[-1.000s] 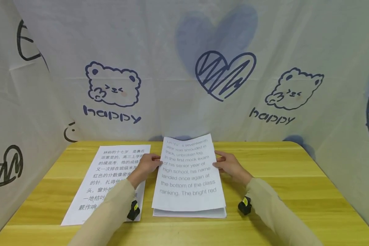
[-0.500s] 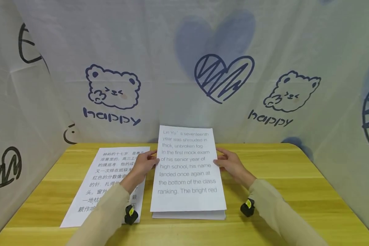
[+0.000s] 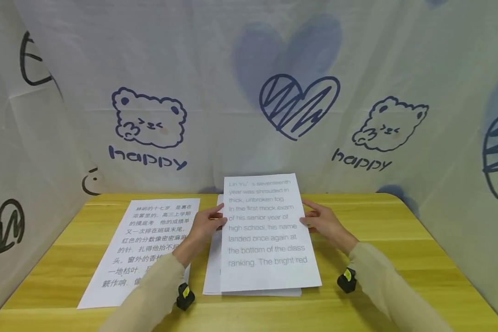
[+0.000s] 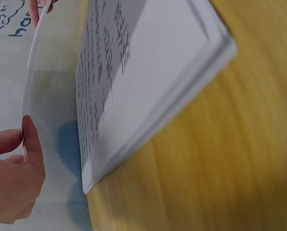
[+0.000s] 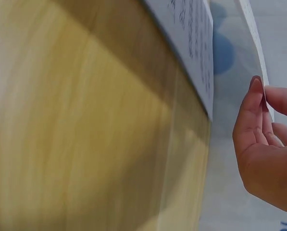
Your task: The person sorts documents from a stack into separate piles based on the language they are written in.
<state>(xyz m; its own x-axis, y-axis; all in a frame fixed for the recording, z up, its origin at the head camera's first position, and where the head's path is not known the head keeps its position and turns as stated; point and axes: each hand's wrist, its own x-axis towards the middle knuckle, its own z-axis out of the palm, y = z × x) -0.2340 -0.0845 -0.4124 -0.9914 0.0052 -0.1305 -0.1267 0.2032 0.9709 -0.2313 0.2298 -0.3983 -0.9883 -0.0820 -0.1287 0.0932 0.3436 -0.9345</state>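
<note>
A white sheet of paper (image 3: 269, 230) printed with large English text is held up between both hands, its top leaning back. My left hand (image 3: 203, 228) pinches its left edge between thumb and fingers. At the right edge, my right hand (image 3: 323, 226) pinches it the same way. In the left wrist view, the sheet shows as a thin, slightly bowed edge above a stack of paper (image 4: 153, 77). That stack lies on the table and carries printed characters on top. In the head view, the held sheet hides most of it, leaving its left side and bottom edge showing.
Another printed sheet (image 3: 108, 263), with Chinese characters, lies at the left of the yellow wooden table (image 3: 382, 221), partly covered by the left forearm. A white cloth (image 3: 224, 92) with bear and heart drawings hangs behind the table. Each wrist carries a small black device (image 3: 346, 280).
Both hands have raised the English sheet off the stack and shifted it right, baring the stack's left side. The sheet looks flatter than the curled shape it had a second ago.
</note>
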